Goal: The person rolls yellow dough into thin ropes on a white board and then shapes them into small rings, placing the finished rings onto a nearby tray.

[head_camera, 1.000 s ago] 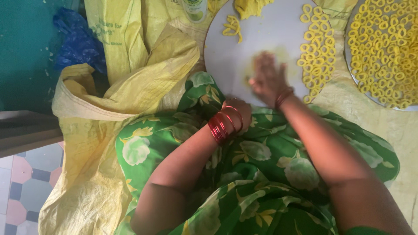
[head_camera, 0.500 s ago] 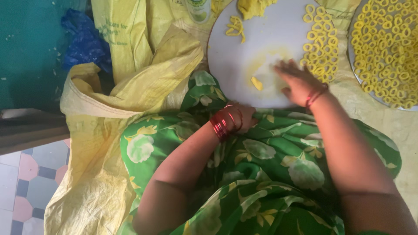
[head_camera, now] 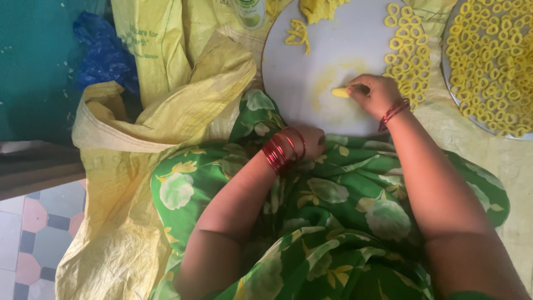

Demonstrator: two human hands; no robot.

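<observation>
My right hand (head_camera: 375, 94) rests on the round white board (head_camera: 311, 61), its fingers pinched on a small piece of yellow dough (head_camera: 339, 93). A yellow smear marks the board beside it. My left hand (head_camera: 308, 141), with red bangles at the wrist, lies curled at the board's near edge against my green flowered dress; whether it grips anything is hidden. Several yellow dough rings (head_camera: 408, 53) lie along the board's right side. A lump of dough (head_camera: 322, 8) sits at the board's far edge, with short dough strips (head_camera: 298, 34) near it.
A round tray (head_camera: 452, 91) at the right is covered with several yellow dough rings. Crumpled yellow woven sacks (head_camera: 166, 111) spread at the left, with a blue plastic bag (head_camera: 102, 53) beyond them. Patterned floor tiles (head_camera: 33, 233) show at lower left.
My right hand slid from the board's middle to the right, then came back a little and closed its fingers on the dough piece. My left hand stayed at the board's edge.
</observation>
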